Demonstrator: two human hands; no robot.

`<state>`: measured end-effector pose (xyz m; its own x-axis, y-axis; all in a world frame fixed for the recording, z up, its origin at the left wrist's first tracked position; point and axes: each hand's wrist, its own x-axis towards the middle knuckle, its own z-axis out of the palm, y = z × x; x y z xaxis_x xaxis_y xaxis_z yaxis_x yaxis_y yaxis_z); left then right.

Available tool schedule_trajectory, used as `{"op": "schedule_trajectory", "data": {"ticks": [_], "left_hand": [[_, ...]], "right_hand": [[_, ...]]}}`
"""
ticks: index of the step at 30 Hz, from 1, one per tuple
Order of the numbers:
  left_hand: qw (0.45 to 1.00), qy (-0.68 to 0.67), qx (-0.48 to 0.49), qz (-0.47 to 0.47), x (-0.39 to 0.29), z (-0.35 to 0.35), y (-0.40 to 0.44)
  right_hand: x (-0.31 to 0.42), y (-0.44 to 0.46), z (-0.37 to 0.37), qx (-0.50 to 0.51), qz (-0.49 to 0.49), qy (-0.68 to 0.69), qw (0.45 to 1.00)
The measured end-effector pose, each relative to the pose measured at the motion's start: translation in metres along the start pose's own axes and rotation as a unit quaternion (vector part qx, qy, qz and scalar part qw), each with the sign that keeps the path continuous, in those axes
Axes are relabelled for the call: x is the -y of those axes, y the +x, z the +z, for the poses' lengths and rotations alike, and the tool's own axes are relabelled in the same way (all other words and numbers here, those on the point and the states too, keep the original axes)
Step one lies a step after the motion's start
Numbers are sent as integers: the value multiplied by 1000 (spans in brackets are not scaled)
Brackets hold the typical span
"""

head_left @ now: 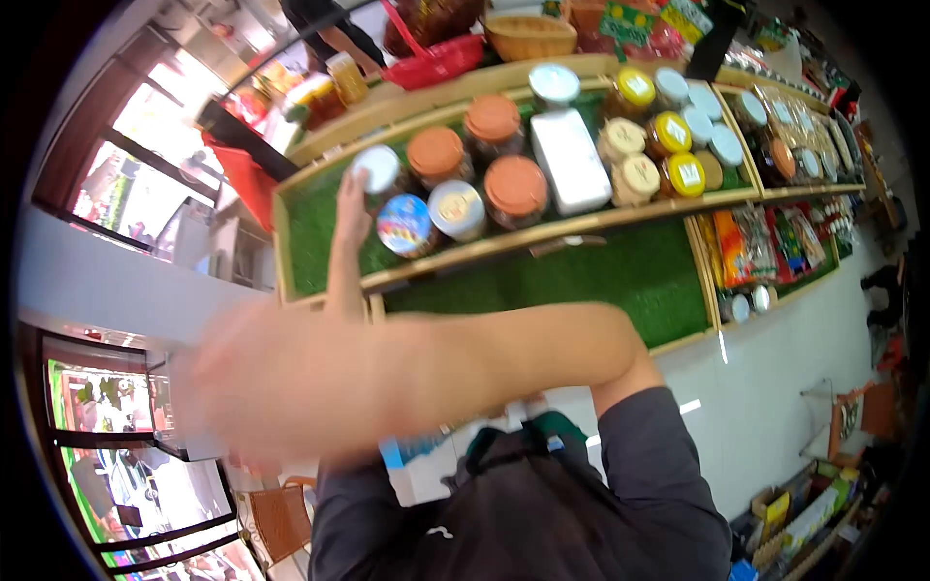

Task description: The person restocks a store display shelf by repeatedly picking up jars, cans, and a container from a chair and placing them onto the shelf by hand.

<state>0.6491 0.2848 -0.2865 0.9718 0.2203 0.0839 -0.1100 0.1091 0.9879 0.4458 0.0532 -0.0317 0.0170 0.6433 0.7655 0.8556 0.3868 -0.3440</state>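
Observation:
My left hand [353, 213] reaches onto the upper shelf and is closed against the left side of a jar with a white lid [378, 168]. Part of its fingers is hidden by the jar, which stands upright. Close by are a jar with a blue printed lid [405, 225], a jar with a cream-and-white lid [456, 210] and a jar with an orange lid [438, 155]. My right forearm crosses in front of my body, and my right hand [266, 378] is a motion blur near the camera, its fingers unreadable.
The wooden-edged shelf [465, 259] has green matting. A white box [571, 161] stands among the jars, with yellow-lidded jars [669, 133] farther right. Packets [741, 247] lie on the lower right shelf. Behind are a red basket [436, 62] and another person's dark-clothed legs [339, 39].

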Motion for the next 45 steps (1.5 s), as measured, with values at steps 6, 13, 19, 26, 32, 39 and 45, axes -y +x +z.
{"op": "schedule_trajectory", "data": {"ticks": [6, 13, 19, 26, 32, 39, 45], "left_hand": [[996, 37, -67, -50, -19, 25, -17], [988, 72, -132, 23, -1, 26, -16], [973, 36, -228, -20, -7, 31, -37], [967, 65, -238, 56, -18, 11, -67], [958, 66, -268, 71, -32, -11, -112], [946, 49, -309, 84, -40, -65, -194], [927, 36, -360, 101, -53, -110, -306]], "right_hand": [[93, 22, -57, 170, 0, 376, 911], [110, -31, -77, -113, -133, -12, 984], [109, -48, -16, -377, -163, -164, 897], [121, -56, -25, -268, -168, -94, 944], [133, 11, -58, 210, -117, 213, 947], [130, -13, 46, -227, -222, 235, 919], [140, -1, 116, -120, -280, 448, 841]]}}
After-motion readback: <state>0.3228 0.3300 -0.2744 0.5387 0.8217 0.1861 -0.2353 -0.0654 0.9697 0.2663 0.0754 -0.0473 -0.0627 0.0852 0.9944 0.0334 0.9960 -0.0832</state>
